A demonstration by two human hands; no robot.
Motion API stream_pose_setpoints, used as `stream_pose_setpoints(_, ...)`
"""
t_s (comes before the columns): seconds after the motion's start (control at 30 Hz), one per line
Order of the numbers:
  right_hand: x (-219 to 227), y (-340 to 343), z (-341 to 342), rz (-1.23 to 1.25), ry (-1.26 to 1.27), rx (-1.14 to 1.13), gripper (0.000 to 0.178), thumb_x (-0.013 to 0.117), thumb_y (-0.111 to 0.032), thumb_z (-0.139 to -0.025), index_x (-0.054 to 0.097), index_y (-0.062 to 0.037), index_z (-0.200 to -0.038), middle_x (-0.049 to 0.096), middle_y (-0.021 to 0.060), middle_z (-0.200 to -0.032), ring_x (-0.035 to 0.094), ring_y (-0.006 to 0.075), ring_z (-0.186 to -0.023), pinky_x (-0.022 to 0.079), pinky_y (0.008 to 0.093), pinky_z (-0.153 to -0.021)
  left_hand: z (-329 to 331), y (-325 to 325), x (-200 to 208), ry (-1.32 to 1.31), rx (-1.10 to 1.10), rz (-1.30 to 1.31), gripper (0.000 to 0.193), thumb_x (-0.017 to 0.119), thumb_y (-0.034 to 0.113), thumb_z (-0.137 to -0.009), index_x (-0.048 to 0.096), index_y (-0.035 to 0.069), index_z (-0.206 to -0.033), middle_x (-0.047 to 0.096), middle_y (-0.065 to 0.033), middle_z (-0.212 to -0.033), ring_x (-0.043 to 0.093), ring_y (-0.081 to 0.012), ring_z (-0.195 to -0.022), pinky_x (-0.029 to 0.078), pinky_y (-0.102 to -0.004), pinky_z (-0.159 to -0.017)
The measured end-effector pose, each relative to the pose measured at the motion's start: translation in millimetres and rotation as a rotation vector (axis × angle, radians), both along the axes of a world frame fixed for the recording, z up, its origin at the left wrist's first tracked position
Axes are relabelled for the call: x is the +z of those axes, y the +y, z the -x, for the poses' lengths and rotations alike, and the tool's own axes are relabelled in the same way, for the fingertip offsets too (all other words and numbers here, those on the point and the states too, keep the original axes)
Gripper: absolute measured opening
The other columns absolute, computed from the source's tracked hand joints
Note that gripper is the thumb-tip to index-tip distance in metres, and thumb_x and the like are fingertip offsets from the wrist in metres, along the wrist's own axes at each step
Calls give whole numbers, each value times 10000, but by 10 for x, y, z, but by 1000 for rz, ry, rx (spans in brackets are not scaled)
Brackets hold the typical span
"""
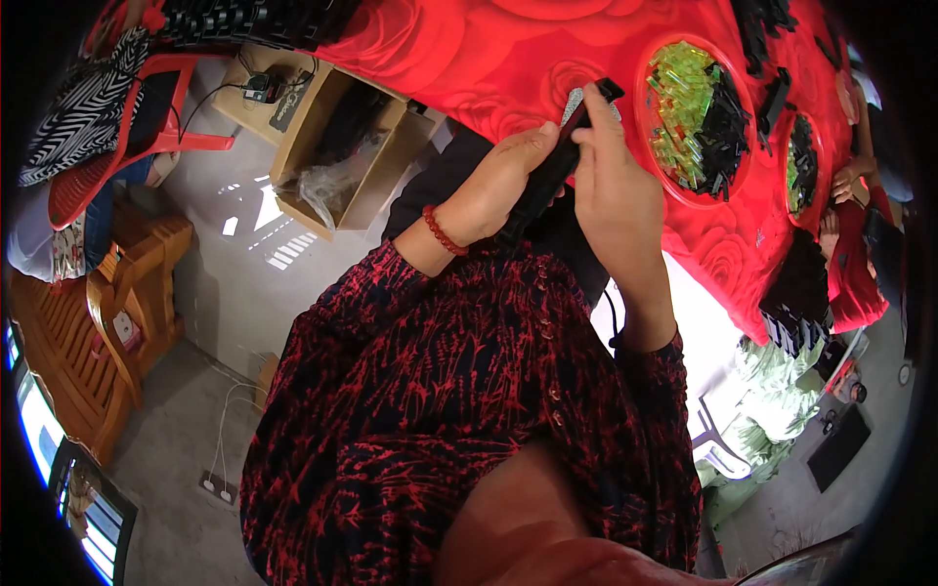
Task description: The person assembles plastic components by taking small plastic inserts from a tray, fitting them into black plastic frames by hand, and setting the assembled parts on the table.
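My left hand [503,186] and my right hand [616,186] both grip a long black plastic part [557,161] held in front of my chest, near the edge of the red rose-patterned table [469,59]. My left thumb lies along the part and my right fingers pinch its upper end. A red bead bracelet [443,230] is on my left wrist. Just right of my hands stands a red round tray [650,146] filled with small yellow-green and black pieces [699,112].
A second tray of pieces [803,161] sits farther right, where another person's hands [848,181] rest. An open cardboard box [337,161] with plastic wrap stands on the floor to the left. A red plastic chair [127,127] and a wooden chair [117,303] are beyond it.
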State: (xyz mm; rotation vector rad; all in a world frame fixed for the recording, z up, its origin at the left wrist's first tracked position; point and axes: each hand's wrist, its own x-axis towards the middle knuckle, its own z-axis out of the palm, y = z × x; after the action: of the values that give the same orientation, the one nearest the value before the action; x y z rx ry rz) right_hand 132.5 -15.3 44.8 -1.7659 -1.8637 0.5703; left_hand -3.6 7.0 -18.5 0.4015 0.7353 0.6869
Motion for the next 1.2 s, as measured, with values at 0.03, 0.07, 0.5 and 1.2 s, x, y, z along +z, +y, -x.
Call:
stream_pose_setpoints(0.03,16,-8,19,49,-75,31,476,484,-35,-949,428,-101,-1417,674,171,-1033,683,299,-868,535,361,-720,-7,-8,-32,5,21,-3,295,477,290,-1019,601,29,-1077,597,-16,-912,558,-92,-715,460,-239,-665)
stream_pose_setpoints(0.07,21,-15,30,99,-150,63,485,480,-45,-949,425,-124,-1425,676,173,-1026,680,319,-887,533,376,-732,-6,-12,-59,5,21,-3,295,477,290,-1019,601,29,-1077,597,-16,-912,558,-92,-715,460,-239,-665)
stream_pose_setpoints(0.5,-40,-22,21,151,123,-34,408,453,-68,-976,411,-29,-1379,634,159,-1022,647,314,-867,501,373,-748,79,87,-131,-127,-116,135,357,481,354,-1014,601,20,-994,603,-50,-818,570,-142,-697,476,-273,-636)
stream_pose_setpoints(1.2,-78,-86,10,130,508,-103,365,470,14,-960,419,-7,-1321,607,91,-956,611,147,-808,506,285,-725,60,176,-293,-216,-205,182,349,489,352,-1009,602,21,-1020,630,-65,-816,615,-150,-690,529,-276,-611)
